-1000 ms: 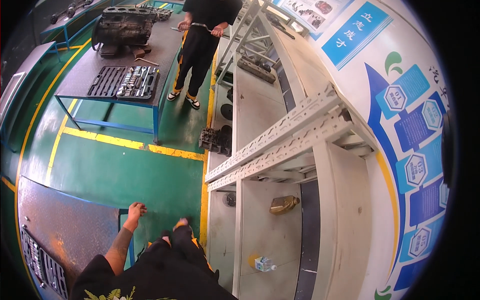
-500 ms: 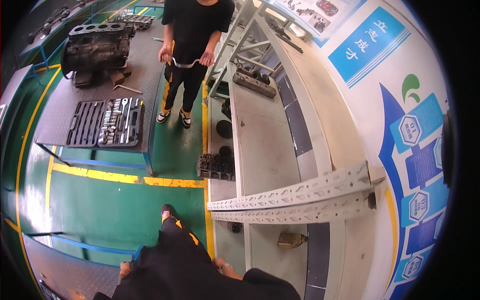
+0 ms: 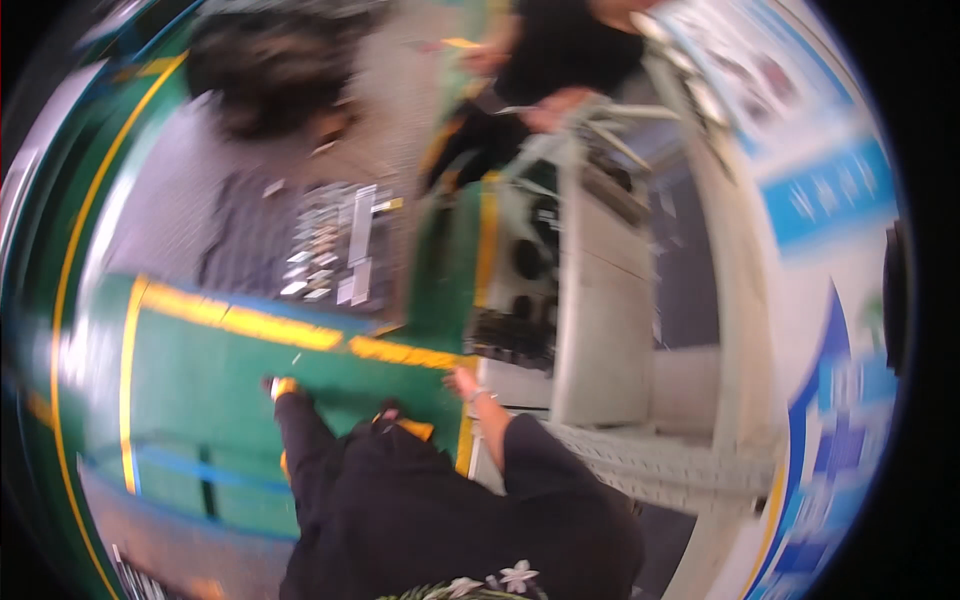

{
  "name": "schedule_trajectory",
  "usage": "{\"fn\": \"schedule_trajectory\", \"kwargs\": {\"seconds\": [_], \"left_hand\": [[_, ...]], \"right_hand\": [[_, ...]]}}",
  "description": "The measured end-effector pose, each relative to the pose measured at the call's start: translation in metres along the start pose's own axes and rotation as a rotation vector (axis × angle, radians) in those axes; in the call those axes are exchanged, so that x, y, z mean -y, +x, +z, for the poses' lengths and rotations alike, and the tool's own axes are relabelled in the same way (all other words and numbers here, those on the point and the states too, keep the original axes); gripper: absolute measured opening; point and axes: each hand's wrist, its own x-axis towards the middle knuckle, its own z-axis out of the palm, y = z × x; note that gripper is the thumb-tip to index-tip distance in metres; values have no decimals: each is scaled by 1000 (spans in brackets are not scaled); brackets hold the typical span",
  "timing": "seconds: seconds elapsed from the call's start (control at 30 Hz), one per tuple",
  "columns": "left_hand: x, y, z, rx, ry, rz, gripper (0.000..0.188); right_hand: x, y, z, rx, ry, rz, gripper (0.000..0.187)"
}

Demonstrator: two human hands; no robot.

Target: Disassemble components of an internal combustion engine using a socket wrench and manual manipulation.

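My right hand point(image 3: 463, 382) is out in front of me over the yellow floor line, beside the shelving rack. Its fingers look loosely spread, though a bit smeared, and nothing shows in them. A bracelet circles the wrist. My left hand is out of sight. Ahead on the left, a socket set point(image 3: 325, 240) lies in its opened dark case on a metal workbench point(image 3: 175, 170). Behind it stands a dark engine block point(image 3: 270, 70), blurred.
A person in black point(image 3: 565, 55) stands beyond the bench, holding a thin pale piece. On my right runs a metal rack point(image 3: 610, 350) with dark engine parts point(image 3: 515, 335) at its side. Another bench point(image 3: 190, 550) edge is at lower left. Yellow lines point(image 3: 240, 322) mark the green floor.
The view has swung and moved forward, so the bench and rack sit nearer and farther right. My right hand has come forward from my side; my left hand has gone out of view.
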Motion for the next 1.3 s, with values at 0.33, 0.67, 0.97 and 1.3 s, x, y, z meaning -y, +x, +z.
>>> {"fn": "schedule_trajectory", "kwargs": {"seconds": [0.33,0.67,0.97,1.3], "left_hand": [[-60,39,-177,-257,-214,-168,18],[-81,167,-485,-510,-166,-202,26],[-142,260,-616,-356,-262,-447,17],[-357,495,-768,-100,22,-309,21]], "right_hand": [[72,-44,277,313,-1019,250,27],[210,-54,582,-391,-913,-663,31],[242,-9,770,-888,-832,-137,66],[346,-19,918,-878,-596,-67,70]]}}
